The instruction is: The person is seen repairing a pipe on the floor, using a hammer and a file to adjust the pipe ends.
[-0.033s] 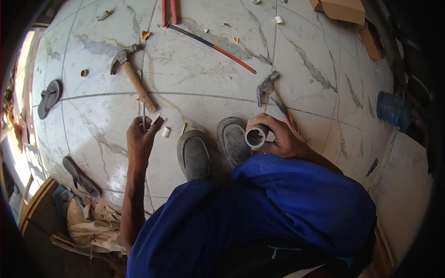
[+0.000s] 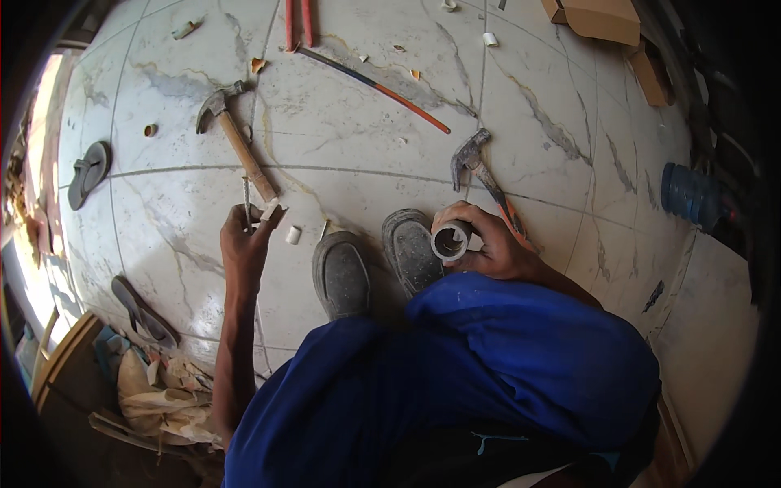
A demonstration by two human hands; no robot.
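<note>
My right hand (image 2: 492, 244) is wrapped round a short, pale grey pipe (image 2: 451, 241), its open end facing up above my right shoe. In my left hand (image 2: 244, 244), closed at the fingers, a thin grey metal rod (image 2: 246, 192) points away from me. A jagged white shard (image 2: 270, 209) sticks out by the thumb of that hand. Just beyond it lies a claw hammer (image 2: 240, 150) with a wooden handle. Past my right hand, a second claw hammer (image 2: 486, 175) with an orange and black handle rests on the floor. What the palms cover is hidden.
On the marbled tile floor (image 2: 342, 138) lie a black and orange bar (image 2: 374, 87), red handles (image 2: 298, 24), broken bits and a white pipe piece (image 2: 293, 234). Sandals (image 2: 89, 172) are at left, a cardboard box (image 2: 602, 20) far right, a blue bottle (image 2: 691, 193) at right.
The white shard at my left thumb has turned a little and shows more of its pale face. My right hand and the pipe are almost unmoved.
</note>
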